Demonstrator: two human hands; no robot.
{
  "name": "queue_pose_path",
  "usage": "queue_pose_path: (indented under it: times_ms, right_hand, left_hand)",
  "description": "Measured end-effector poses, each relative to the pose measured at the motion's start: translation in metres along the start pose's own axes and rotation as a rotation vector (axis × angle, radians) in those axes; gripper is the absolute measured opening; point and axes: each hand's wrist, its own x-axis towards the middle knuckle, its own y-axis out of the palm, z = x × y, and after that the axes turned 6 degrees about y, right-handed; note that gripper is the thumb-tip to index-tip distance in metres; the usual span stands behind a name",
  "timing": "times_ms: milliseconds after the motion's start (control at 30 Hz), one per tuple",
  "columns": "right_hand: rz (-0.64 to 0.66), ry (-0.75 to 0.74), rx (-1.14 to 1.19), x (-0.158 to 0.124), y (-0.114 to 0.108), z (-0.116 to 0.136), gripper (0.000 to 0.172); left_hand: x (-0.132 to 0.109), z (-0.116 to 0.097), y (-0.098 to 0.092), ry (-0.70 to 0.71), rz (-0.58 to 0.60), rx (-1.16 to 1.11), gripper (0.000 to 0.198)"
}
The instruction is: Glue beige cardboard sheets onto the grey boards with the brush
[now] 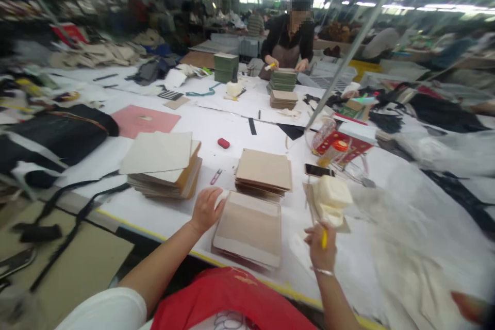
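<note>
Your right hand point(322, 245) grips a yellow handle point(324, 238); your left hand point(208, 210), hold unclear, curls at stacked boards point(249, 227).

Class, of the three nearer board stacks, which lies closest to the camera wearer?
The front stack, lying between the left hand and right hand. The others sit farther back: the tan stack just beyond it, the whitish-topped stack farther left.

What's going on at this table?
A person's left hand is at the corner of the front stack of tan boards. The right hand grips a yellow-handled tool by a cream container. Two more board stacks stand behind: one tan, one grey-topped. Across the table, a co-worker has both hands at a green stack.
</note>
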Motion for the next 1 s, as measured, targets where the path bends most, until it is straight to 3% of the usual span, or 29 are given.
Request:
queue_pose_path:
  times_ms: [67,133,200,267,367,433,500,633,667,767,833,933,1000]
  right_hand:
    - [0.009,0.041,0.089,-0.003,-0.005,0.008,0.044]
    - [0.013,0.043,0.11,-0.004,-0.006,0.016,0.043]
    - [0.037,0.027,0.116,-0.005,-0.003,0.025,0.043]
    - [0.064,0.011,0.132,-0.007,0.001,0.033,0.043]
    - [0.092,-0.002,0.161,-0.009,0.01,0.044,0.042]
    - [0.12,-0.015,0.173,-0.014,0.016,0.049,0.042]
    - [0.164,-0.036,0.189,-0.023,0.021,0.055,0.041]
    - [0.332,-0.065,0.228,-0.051,0.034,0.07,0.031]
    - [0.384,-0.075,0.238,-0.058,0.038,0.074,0.029]
    - [0.465,-0.089,0.256,-0.071,0.048,0.078,0.023]
    - [0.402,-0.112,0.161,-0.072,0.049,0.069,0.023]
    - [0.286,-0.093,-0.122,-0.063,0.046,0.036,0.023]
    - [0.306,-0.058,-0.262,-0.054,0.043,0.012,0.017]
  left_hand:
    - [0.011,0.031,-0.032,-0.059,-0.103,0.128,0.04]
    - [0.024,0.068,-0.067,-0.158,-0.129,0.252,0.051]
    - [0.036,0.101,-0.096,-0.222,-0.019,0.311,0.061]
    - [0.045,0.122,-0.113,-0.237,0.165,0.315,0.064]
    - [0.047,0.125,-0.12,-0.2,0.342,0.348,0.057]
    - [0.043,0.113,-0.12,-0.123,0.376,0.38,0.036]
    - [0.036,0.096,-0.121,-0.013,0.314,0.373,0.022]
    - [0.019,0.049,-0.118,0.27,-0.072,0.27,0.036]
    - [0.013,0.034,-0.112,0.367,-0.082,0.222,0.043]
    - [-0.007,-0.026,-0.077,0.658,0.083,0.056,0.049]
    - [-0.024,-0.07,-0.042,0.813,0.269,-0.062,0.043]
    - [-0.047,-0.115,0.011,0.822,0.576,-0.145,0.034]
    - [-0.057,-0.123,0.034,0.734,0.677,-0.148,0.034]
